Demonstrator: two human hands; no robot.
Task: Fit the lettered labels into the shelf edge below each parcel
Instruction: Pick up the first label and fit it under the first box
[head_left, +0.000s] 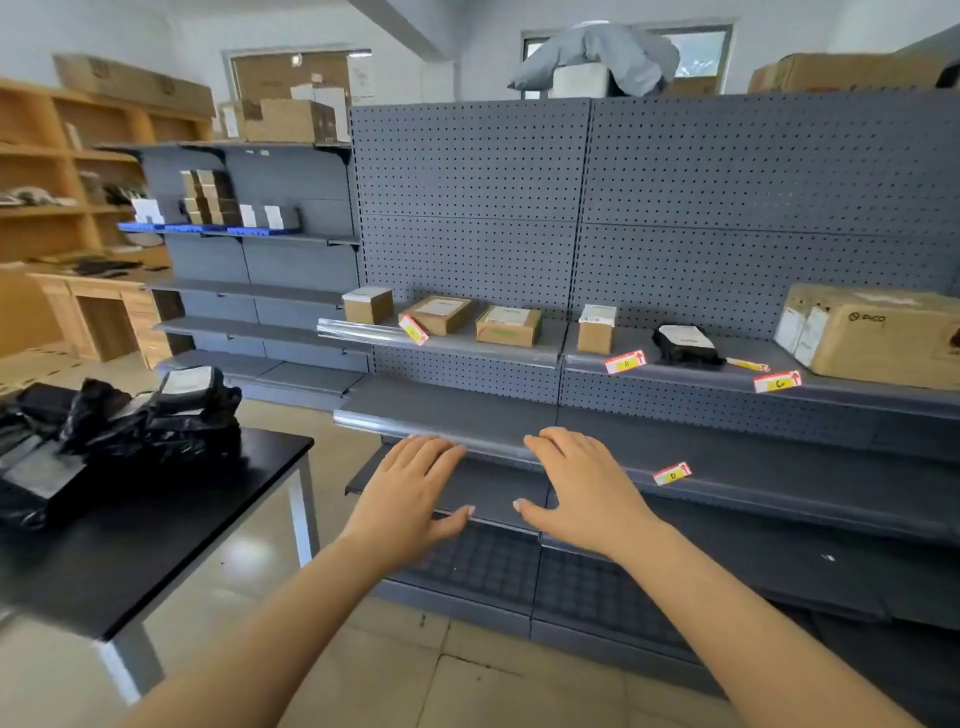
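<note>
Several parcels stand on the upper grey shelf (467, 345): small cardboard boxes (368, 304), (509, 325), (596, 329), a black bag (684, 345) and a large carton (872, 335). Red-and-yellow lettered labels sit along the shelf edges: one tilted at the left (413, 329), label A (625, 361), label C (777, 382) and label D (672, 473) on the lower shelf (493, 415). A further label (748, 365) lies flat by the black bag. My left hand (410, 491) and my right hand (582, 486) are spread, palms down, at the lower shelf's front edge, holding nothing.
A black table (156, 540) at the left carries a heap of black parcel bags (119, 436). Grey pegboard backs the shelving. More grey shelves and wooden shelving with boxes stand further left. Below the hands run lower shelves and a tiled floor.
</note>
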